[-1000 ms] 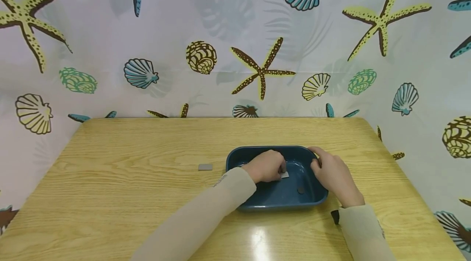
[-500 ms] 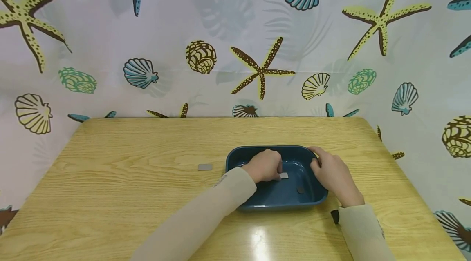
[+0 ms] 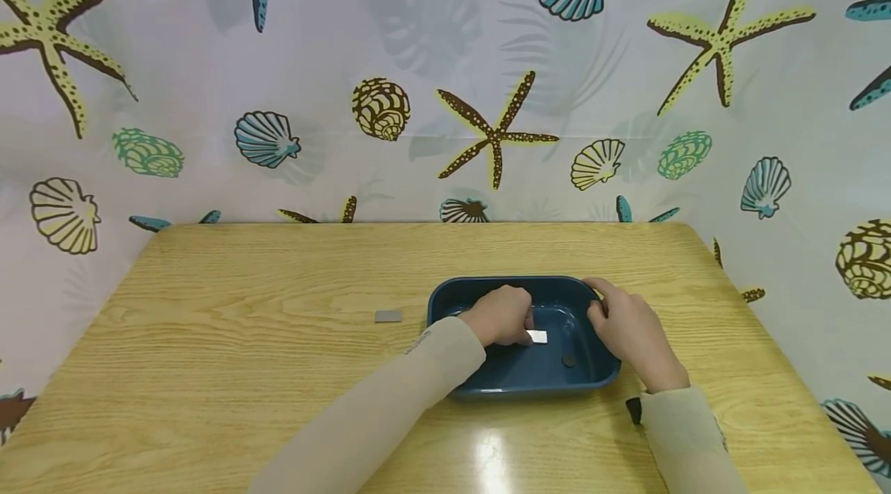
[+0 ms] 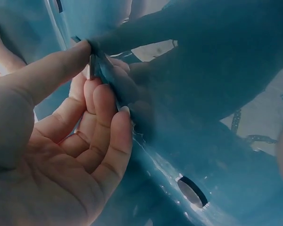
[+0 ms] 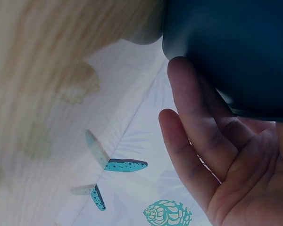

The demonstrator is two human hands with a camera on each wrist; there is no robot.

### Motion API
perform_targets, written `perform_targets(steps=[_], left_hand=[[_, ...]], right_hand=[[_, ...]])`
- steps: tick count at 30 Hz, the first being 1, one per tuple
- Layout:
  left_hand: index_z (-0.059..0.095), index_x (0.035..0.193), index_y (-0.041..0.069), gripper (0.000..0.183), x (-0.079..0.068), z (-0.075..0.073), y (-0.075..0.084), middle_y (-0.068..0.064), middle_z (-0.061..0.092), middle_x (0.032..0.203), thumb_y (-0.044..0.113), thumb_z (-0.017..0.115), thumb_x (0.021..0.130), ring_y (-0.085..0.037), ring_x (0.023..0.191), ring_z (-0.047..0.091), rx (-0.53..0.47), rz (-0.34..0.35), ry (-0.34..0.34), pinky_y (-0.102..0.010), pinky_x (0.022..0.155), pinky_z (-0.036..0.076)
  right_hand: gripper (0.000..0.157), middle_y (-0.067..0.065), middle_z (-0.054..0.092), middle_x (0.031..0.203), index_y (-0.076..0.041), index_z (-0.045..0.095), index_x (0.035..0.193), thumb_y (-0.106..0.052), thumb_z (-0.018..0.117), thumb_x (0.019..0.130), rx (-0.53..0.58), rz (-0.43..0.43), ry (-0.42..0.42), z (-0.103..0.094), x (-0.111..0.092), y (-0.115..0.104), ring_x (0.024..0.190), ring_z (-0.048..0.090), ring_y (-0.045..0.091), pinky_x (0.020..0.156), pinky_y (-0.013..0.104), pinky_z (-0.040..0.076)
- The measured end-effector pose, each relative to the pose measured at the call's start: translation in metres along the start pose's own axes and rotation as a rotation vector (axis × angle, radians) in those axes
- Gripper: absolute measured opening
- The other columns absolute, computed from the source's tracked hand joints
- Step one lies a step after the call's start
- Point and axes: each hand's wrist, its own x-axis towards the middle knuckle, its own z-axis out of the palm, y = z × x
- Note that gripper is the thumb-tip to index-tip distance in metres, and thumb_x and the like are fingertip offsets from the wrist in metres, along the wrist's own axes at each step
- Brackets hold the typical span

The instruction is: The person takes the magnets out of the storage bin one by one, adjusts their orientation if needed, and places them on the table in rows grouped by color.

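Observation:
My left hand (image 3: 500, 316) reaches down inside a dark blue plastic bin (image 3: 529, 390). Its thumb and fingers pinch a small flat silvery rectangular plate (image 3: 537, 336), whose thin edge shows between the fingertips (image 4: 115, 127) in the left wrist view. Near that hand, a dark round disc (image 3: 568, 360) stays at the bin's bottom. My right hand (image 3: 636, 334) grips the bin's right end, thumb at the rim and fingers along the outer wall. What lies under my left hand and forearm is hidden.
A grey rectangular plate (image 3: 387, 316) lies on the wooden table (image 3: 230, 355) just left of the bin. A curtain printed with shells and starfish (image 3: 418, 38) hangs behind the table and along its sides. A black item (image 3: 634, 410) shows at my right cuff.
Within the bin, my left hand has shifted slightly left, and the plate in its fingers has tilted and now catches bright light. My right hand and the bin have stayed put.

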Motion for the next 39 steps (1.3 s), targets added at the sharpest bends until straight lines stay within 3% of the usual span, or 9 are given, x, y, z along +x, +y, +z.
perform_targets(steps=[10, 19, 39], left_hand=[[0.081, 0.098, 0.010, 0.011, -0.002, 0.002, 0.002, 0.000, 0.077, 0.098, 0.014, 0.082, 0.088, -0.008, 0.074, 0.059, 0.027, 0.038, 0.025, -0.023, 0.075, 0.056], [0.080, 0.093, 0.013, 0.004, -0.002, 0.002, -0.001, 0.002, 0.075, 0.091, 0.015, 0.082, 0.089, -0.008, 0.072, 0.058, 0.042, 0.077, 0.045, -0.021, 0.070, 0.052], [0.080, 0.097, 0.012, 0.005, -0.022, -0.045, -0.002, -0.002, 0.075, 0.094, 0.014, 0.076, 0.094, -0.012, 0.078, 0.060, -0.073, 0.115, 0.108, -0.026, 0.076, 0.053]], right_hand=[[0.045, 0.001, 0.046, 0.056, -0.008, 0.053, 0.148, -0.012, 0.051, 0.103, 0.011, 0.002, -0.013, 0.001, 0.000, -0.001, 0.046, 0.042, 0.015, 0.048, 0.028, 0.034], [0.044, 0.001, 0.046, 0.056, -0.008, 0.053, 0.147, -0.012, 0.051, 0.103, 0.014, -0.007, -0.010, 0.000, 0.001, -0.003, 0.046, 0.041, 0.015, 0.048, 0.029, 0.034], [0.044, 0.000, 0.047, 0.060, -0.007, 0.053, 0.147, -0.012, 0.051, 0.103, 0.000, 0.000, -0.019, -0.002, 0.000, -0.003, 0.050, 0.043, 0.015, 0.051, 0.029, 0.034]])
